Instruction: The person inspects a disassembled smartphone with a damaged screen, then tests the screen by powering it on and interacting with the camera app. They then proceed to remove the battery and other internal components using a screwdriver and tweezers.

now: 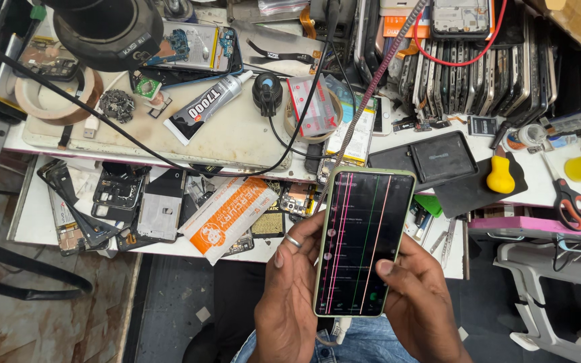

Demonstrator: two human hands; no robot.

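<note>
A green-edged smartphone is held upright over my lap, its dark screen streaked with pink, red and green vertical lines. My left hand, with a ring on one finger, grips the phone's left edge. My right hand cups the right edge, and its thumb rests on the screen's lower right. A braided cable runs from the phone's top toward the back of the bench.
The workbench holds a black glue tube, tape rolls, an orange-and-white packet, phone frames and scissors. A rack of phone screens stands at the back right. A yellow blower lies on a black mat.
</note>
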